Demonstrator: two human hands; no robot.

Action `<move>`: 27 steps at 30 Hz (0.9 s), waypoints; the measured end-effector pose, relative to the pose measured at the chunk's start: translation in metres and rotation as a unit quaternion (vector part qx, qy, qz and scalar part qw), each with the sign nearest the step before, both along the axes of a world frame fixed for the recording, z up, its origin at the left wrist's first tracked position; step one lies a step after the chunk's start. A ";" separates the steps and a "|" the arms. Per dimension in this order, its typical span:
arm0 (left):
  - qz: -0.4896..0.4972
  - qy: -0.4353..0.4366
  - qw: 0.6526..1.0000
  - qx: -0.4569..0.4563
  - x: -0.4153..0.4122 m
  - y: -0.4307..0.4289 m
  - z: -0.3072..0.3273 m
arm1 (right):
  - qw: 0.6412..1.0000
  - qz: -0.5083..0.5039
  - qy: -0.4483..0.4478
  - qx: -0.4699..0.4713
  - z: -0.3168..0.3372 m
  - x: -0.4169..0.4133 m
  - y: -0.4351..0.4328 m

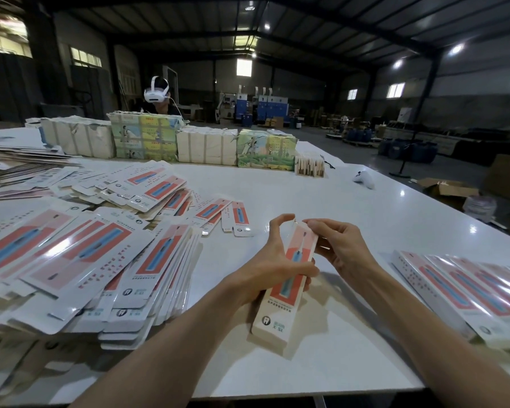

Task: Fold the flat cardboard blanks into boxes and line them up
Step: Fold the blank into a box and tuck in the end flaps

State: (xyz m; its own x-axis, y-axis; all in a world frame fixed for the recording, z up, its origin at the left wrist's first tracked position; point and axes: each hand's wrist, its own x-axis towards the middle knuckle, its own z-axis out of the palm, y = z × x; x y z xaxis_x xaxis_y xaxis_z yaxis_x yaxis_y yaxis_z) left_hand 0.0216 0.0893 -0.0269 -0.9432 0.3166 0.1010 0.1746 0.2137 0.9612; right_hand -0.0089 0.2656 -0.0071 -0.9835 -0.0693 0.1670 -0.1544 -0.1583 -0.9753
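One toothbrush box (280,307) was mid-assembly over the white surface (306,187), between the heap of flat blanks (100,260) and the row of finished boxes (460,287). The left hand (271,269) gripped its middle, fingers curled round it, while the right hand (339,248) pinched the top end. The next move probably called for tucking that end flap shut, then laying the box beside the row.

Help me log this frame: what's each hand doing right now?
Left hand: grips the box around its middle.
Right hand: pinches the same box's top end.
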 end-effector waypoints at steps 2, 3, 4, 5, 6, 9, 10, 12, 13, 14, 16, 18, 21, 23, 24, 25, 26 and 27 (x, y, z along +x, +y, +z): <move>0.004 -0.005 1.000 0.014 0.001 0.001 0.001 | 1.000 0.002 0.003 0.004 0.000 0.000 0.000; 0.010 -0.007 1.000 0.017 0.001 0.001 0.001 | 1.000 0.005 0.004 0.005 0.000 0.000 0.000; 0.014 -0.009 1.000 0.020 0.001 0.001 0.002 | 1.000 0.009 0.005 0.005 0.000 0.000 0.000; 0.015 -0.012 0.999 0.025 0.001 0.001 0.002 | 1.000 0.012 0.008 0.005 0.001 -0.001 0.000; 0.011 -0.015 0.999 0.034 0.001 0.001 0.002 | 1.000 0.014 0.011 0.006 0.001 0.000 0.001; 0.003 -0.006 0.999 0.037 0.001 0.001 0.002 | 1.000 0.014 0.021 0.010 0.001 -0.001 0.001; 0.005 -0.002 0.999 0.033 0.001 0.001 0.003 | 1.000 0.015 0.022 0.008 0.000 -0.001 0.001; 0.011 -0.001 0.999 0.040 0.001 0.001 0.002 | 0.999 0.033 0.030 0.005 -0.001 0.000 0.000; 0.017 -0.002 0.999 0.051 0.001 0.000 0.002 | 0.998 0.045 0.037 0.004 -0.001 0.001 -0.001; 0.025 -0.004 0.998 0.066 0.001 -0.002 0.002 | 0.997 0.055 0.046 0.005 -0.002 0.003 -0.003; 0.041 -0.008 0.995 0.086 0.001 -0.006 0.003 | 0.996 0.063 0.056 0.010 -0.003 0.005 -0.006; 0.047 -0.013 0.995 0.091 0.000 -0.008 0.003 | 0.995 0.068 0.067 0.028 -0.004 0.007 -0.009; 0.040 -0.025 0.994 0.097 0.001 -0.007 0.003 | 0.992 0.066 0.087 0.061 -0.006 0.007 -0.010; 0.033 -0.030 0.993 0.110 0.001 -0.007 0.003 | 0.992 0.052 0.098 0.060 -0.006 0.006 -0.009; 0.029 -0.028 0.993 0.115 0.001 -0.006 0.003 | 0.992 0.046 0.103 0.057 -0.007 0.006 -0.008; 0.027 -0.025 0.993 0.115 0.001 -0.006 0.003 | 0.992 0.043 0.106 0.054 -0.007 0.005 -0.008; 0.025 -0.023 0.993 0.116 0.001 -0.006 0.003 | 0.992 0.040 0.109 0.052 -0.008 0.004 -0.007; 0.023 -0.023 0.992 0.119 0.000 -0.006 0.003 | 0.992 0.038 0.111 0.054 -0.009 0.004 -0.007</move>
State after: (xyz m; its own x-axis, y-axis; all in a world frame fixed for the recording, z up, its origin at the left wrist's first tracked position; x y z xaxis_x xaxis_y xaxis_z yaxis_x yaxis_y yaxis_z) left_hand 0.0219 0.0830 -0.0241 -0.9613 0.2460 0.1241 0.1247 -0.0131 0.9921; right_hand -0.0050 0.2585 -0.0162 -0.9147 -0.1716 0.3658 -0.3581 -0.0747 -0.9307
